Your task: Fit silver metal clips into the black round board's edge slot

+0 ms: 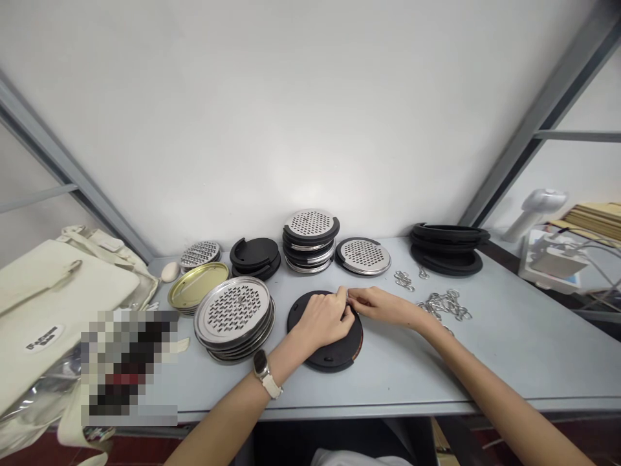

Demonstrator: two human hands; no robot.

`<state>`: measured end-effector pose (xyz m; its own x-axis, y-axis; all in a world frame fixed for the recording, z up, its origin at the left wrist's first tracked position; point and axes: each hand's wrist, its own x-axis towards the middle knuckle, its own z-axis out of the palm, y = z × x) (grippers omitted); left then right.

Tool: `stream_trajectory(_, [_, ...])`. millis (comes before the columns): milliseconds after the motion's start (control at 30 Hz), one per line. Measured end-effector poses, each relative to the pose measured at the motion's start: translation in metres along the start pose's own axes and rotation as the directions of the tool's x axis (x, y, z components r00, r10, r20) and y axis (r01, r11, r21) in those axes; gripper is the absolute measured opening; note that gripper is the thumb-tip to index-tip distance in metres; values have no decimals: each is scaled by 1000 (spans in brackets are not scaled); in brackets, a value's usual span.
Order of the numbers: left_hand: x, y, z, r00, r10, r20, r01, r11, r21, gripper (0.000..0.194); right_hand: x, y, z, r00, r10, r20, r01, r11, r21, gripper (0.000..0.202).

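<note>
The curled left hand (324, 317) hides part of the black disc (339, 357) at lower centre; whether that hand or the right hand (379, 305), at the disc's upper right, grips anything cannot be told. The round disc lies flat, brownish edge (358, 351) facing lower right.

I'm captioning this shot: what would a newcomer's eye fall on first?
Probably the left hand on a round black disc at front centre, with the right hand at the disc's upper right edge. Next, perhaps, the stack of metal discs at left, its top perforated, and the loose metal loops at right.
</note>
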<state>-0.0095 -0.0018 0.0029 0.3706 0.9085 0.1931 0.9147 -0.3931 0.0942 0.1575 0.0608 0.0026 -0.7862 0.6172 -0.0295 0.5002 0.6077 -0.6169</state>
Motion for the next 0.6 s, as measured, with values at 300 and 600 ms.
stream_trajectory(300, [-1, 1, -1, 1000, 0, 16, 0, 1000, -6, 11, -1, -2, 0, 1000, 14, -9, -14, 1000, 4, 24])
stream_trajectory(600, [-1, 1, -1, 1000, 0, 22, 0, 1000, -3, 13, -1, 0, 1, 1000, 17, -5, -17, 1000, 8, 24])
